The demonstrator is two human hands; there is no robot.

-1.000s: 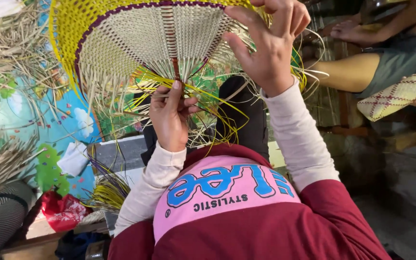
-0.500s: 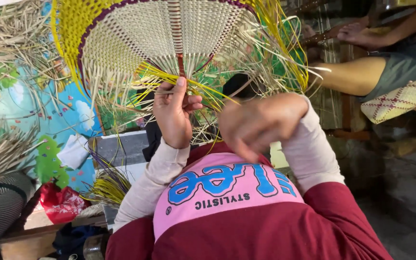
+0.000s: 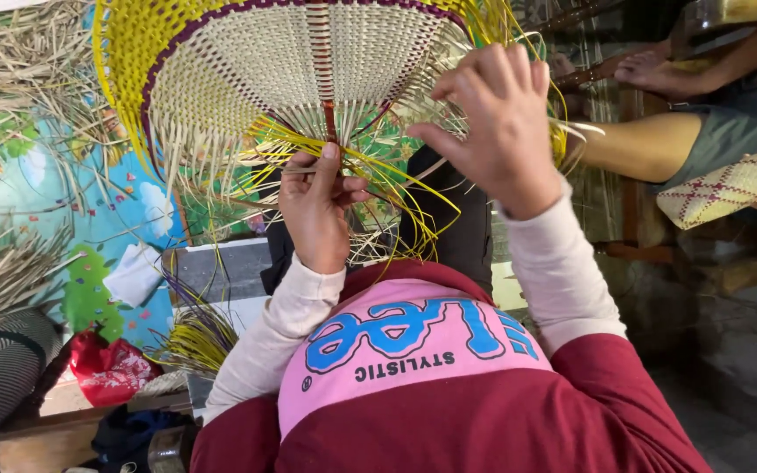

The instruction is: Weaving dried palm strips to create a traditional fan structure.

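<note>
A half-woven fan [image 3: 247,61] of pale straw with a yellow border and a purple rim line is held up in front of me. My left hand [image 3: 315,206] grips the bunch of straw strips at its base, just under the red centre rib [image 3: 324,66]. My right hand [image 3: 499,123] is raised at the fan's right edge, fingers pinching thin strips there. Loose yellow strips [image 3: 396,188] trail down between the two hands.
Dry straw bundles [image 3: 10,52] lie at the left on a colourful mat [image 3: 19,188]. A red bag [image 3: 109,368] and yellow strips [image 3: 193,337] sit lower left. Another person's legs [image 3: 659,140] and a checked woven piece [image 3: 729,184] are at the right.
My right hand dropped from the fan's upper right edge towards my chest, then rose again to the right edge. The left hand kept its grip at the base.
</note>
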